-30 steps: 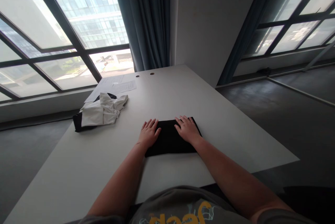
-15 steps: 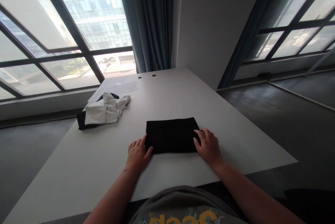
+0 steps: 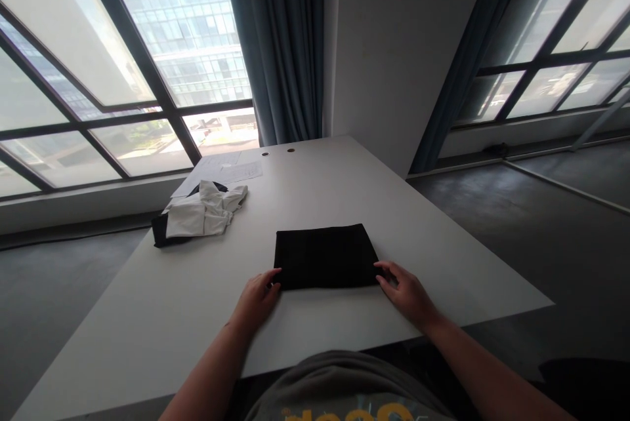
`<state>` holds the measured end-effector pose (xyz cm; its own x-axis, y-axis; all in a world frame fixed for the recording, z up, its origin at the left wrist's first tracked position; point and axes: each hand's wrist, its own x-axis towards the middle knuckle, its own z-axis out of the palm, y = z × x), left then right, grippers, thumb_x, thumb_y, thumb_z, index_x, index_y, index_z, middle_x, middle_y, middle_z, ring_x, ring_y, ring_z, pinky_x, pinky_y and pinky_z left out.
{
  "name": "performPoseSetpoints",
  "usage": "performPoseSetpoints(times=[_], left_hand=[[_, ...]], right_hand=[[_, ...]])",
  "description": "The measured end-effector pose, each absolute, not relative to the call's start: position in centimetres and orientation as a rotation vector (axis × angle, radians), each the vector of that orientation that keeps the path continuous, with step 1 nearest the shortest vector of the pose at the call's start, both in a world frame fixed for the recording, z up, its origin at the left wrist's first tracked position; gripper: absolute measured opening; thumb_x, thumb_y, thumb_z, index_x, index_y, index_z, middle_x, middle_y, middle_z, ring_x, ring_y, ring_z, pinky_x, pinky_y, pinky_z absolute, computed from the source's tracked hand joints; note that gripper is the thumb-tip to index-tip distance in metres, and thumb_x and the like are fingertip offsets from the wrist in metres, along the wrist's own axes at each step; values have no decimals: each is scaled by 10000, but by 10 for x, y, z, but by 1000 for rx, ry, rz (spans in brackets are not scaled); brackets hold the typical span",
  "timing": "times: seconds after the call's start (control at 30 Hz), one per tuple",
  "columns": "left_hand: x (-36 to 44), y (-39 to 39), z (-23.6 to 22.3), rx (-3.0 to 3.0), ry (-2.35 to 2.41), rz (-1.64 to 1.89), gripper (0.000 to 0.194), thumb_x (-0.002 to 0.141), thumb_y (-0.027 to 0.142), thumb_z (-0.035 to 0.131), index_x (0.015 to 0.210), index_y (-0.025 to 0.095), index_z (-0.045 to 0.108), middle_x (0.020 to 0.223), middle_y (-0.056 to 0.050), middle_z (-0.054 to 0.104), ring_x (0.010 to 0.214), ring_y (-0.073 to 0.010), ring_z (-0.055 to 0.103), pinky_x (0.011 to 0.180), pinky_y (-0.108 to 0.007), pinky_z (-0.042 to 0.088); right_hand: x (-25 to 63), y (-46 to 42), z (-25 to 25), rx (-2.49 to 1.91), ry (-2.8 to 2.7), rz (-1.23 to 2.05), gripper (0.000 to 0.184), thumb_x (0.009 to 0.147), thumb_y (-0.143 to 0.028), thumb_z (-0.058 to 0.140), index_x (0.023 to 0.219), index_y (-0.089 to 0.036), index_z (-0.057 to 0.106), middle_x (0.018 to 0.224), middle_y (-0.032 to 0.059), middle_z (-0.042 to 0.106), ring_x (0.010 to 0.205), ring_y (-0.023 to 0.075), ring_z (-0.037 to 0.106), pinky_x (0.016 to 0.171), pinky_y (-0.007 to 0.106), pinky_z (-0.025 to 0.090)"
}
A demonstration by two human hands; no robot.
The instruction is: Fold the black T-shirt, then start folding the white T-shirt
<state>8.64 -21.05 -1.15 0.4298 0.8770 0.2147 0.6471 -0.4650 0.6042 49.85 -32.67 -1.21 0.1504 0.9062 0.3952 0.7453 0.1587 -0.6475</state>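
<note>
A black cloth point(image 3: 325, 256), folded into a flat rectangle, lies on the white table point(image 3: 443, 263) in front of me. My left hand point(image 3: 256, 298) sits at the cloth's near left corner, thumb and curled fingers closed on the edge. At the near right corner is my right hand point(image 3: 407, 290), its fingertips pinching the cloth's edge. Both forearms reach in from the bottom of the view.
A crumpled white garment point(image 3: 204, 214) lies on a dark one at the table's far left edge, with sheets of paper point(image 3: 231, 170) behind it. Two cable holes point(image 3: 278, 152) mark the far end. Windows, a curtain and a wall stand beyond; the floor drops off on both sides.
Both hands slid off the top of the black cloth and back toward me, spreading out to its near corners. The cloth has stayed flat in place.
</note>
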Motion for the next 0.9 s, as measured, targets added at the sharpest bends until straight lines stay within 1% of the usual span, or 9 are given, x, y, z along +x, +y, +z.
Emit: performPoseSetpoints(times=[0.17,0.23,0.33,0.43,0.53,0.63,0.73,0.83,0.9], left_hand=[[88,-210,-10,2240,1275,763,356,946,356,540,1238,247,711,1124,-82,771,1003,-244,718,951,-425,562],[87,-210,-10,2232,1266,780,341,950,358,532,1210,248,724,1144,-81,773,1044,-244,720,963,-416,564],[87,-209,-9,2205,1278,784,322,949,360,532,1173,253,736,1103,-66,782,998,-230,732,927,-387,578],[86,-208,-8,2172,1274,793,309,946,363,532,1153,257,737,1076,-55,783,950,-219,737,883,-365,587],[86,-208,-7,2143,1248,809,316,947,378,527,1157,256,730,1111,-64,777,1005,-227,733,913,-372,580],[87,-208,-5,2107,1246,803,333,958,421,506,1144,257,728,1115,-71,777,1042,-237,725,938,-383,569],[89,-208,-1,2073,1306,797,350,975,465,468,1109,256,714,1040,-59,778,974,-235,726,892,-377,567],[93,-207,0,2074,1368,776,319,972,463,468,1088,255,680,955,-41,762,879,-224,714,820,-356,555],[95,-206,-1,2073,1397,780,302,970,461,476,1102,251,648,934,-37,748,845,-218,704,801,-350,547]], right_hand=[[509,-327,-16,-1625,-1722,294,246,943,-369,580,1108,-262,728,1086,66,778,993,255,739,925,423,594],[511,-328,-17,-1631,-1726,285,250,949,-365,573,1114,-261,729,1092,66,780,1018,259,738,947,436,587],[511,-329,-16,-1625,-1723,276,245,958,-354,561,1113,-262,727,1089,70,775,1020,257,733,953,434,583],[510,-330,-12,-1606,-1720,274,224,957,-339,553,1076,-269,729,1049,71,765,988,254,727,919,419,590],[510,-332,-9,-1576,-1744,283,214,959,-313,535,1031,-271,732,993,68,752,947,246,716,881,405,591],[508,-333,-7,-1575,-1769,265,211,942,-277,525,997,-269,728,961,71,737,935,250,698,878,411,583],[506,-333,-5,-1592,-1777,236,202,931,-264,513,979,-267,709,961,75,729,948,259,684,896,424,575],[506,-330,-4,-1596,-1741,202,184,956,-320,523,1021,-264,686,1021,82,723,996,264,676,927,428,565],[507,-327,-5,-1596,-1699,193,203,972,-363,526,1072,-262,671,1067,91,719,1033,269,673,948,432,558]])
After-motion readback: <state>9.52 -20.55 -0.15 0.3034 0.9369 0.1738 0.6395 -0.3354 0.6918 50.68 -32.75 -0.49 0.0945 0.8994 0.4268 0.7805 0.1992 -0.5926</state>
